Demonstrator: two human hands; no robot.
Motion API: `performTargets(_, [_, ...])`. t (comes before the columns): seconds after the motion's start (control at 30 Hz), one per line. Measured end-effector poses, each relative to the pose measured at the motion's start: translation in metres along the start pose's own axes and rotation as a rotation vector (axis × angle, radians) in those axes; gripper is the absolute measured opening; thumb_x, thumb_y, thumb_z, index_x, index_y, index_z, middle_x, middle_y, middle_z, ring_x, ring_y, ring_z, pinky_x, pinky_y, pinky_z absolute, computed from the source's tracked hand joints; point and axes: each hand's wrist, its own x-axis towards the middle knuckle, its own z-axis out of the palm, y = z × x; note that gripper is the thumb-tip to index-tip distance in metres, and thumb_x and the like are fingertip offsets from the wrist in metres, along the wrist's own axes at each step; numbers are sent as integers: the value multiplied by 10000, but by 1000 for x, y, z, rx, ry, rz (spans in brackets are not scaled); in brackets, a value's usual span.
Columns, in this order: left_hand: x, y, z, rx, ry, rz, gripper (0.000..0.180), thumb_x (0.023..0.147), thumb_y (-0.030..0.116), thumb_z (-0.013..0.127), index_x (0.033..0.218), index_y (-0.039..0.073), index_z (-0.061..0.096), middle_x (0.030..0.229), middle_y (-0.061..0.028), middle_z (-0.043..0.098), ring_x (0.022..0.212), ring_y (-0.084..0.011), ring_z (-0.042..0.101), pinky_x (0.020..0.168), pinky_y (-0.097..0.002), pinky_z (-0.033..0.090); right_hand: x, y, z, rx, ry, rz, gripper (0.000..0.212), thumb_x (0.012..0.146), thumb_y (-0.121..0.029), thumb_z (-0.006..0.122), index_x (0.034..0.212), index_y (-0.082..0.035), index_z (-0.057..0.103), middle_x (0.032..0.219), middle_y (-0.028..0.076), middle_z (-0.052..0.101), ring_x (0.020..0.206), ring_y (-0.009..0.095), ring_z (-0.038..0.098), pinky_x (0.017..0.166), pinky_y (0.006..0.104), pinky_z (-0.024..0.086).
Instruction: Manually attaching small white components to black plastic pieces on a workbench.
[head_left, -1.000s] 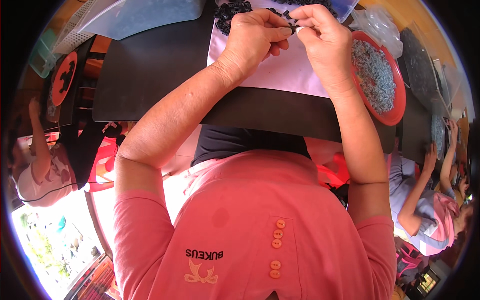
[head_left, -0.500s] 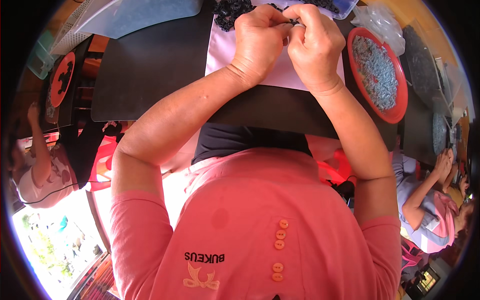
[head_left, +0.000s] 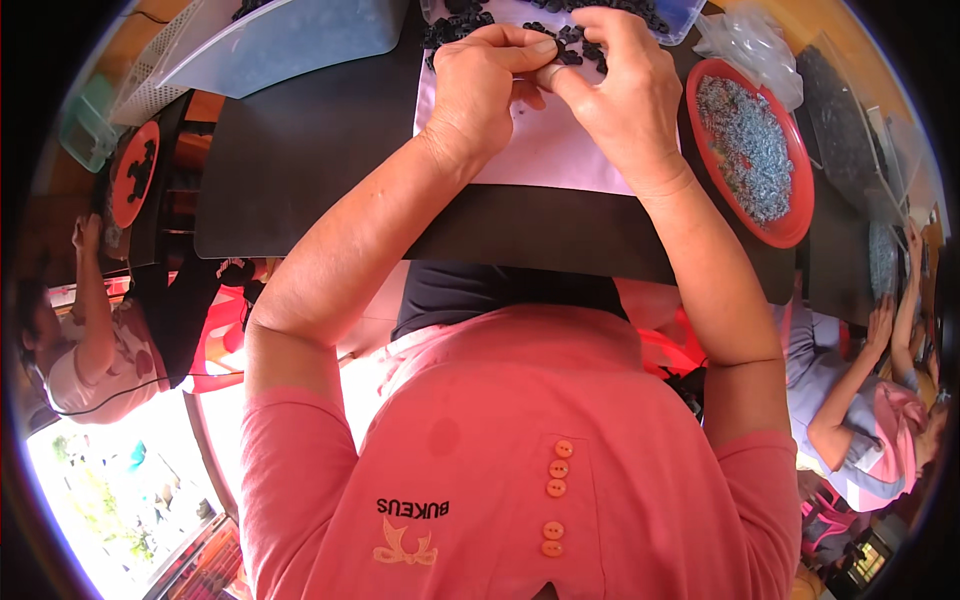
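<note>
My left hand [head_left: 475, 90] is over a pale sheet [head_left: 570, 150], its thumb and index finger closed together. Whatever may be between them is too small to make out. Close beside it, my right hand [head_left: 632, 105] has its index finger stretched out, well apart from the thumb. The right thumb tip meets the left fingers. Small black parts [head_left: 572, 46] show between and behind the hands, and a heap of black pieces [head_left: 455, 32] lies beyond the left hand.
A red plate [head_left: 795, 228] of small silvery pieces [head_left: 750, 150] stands at the right, a clear plastic bag [head_left: 750, 50] behind it. A blue-grey bin [head_left: 300, 50] is at the far left of the dark table [head_left: 320, 180]. Other people sit at both sides.
My hands were pinched together at the fingertips. The right index finger has lifted away from its thumb, and the left hand has shifted slightly left, uncovering more black parts.
</note>
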Motion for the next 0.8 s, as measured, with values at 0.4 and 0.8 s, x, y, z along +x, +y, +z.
performTargets(0.4, [-3,2,-1,103,-106,44,120,833,51,707,831,-66,677,714,-122,664,609,-199,630,558,-285,486,-11,31,5,-159,-77,-248,269,677,-88,762,916,-64,640,834,56,635,757,271,625,675,372,488])
performTargets(0.8, [-18,61,-10,486,72,503,141,899,83,649,901,-49,696,814,-98,693,697,-144,656,605,-257,521,3,16,-7,250,-89,212,356,765,-48,731,1114,-54,661,832,80,700,751,149,651,693,305,518])
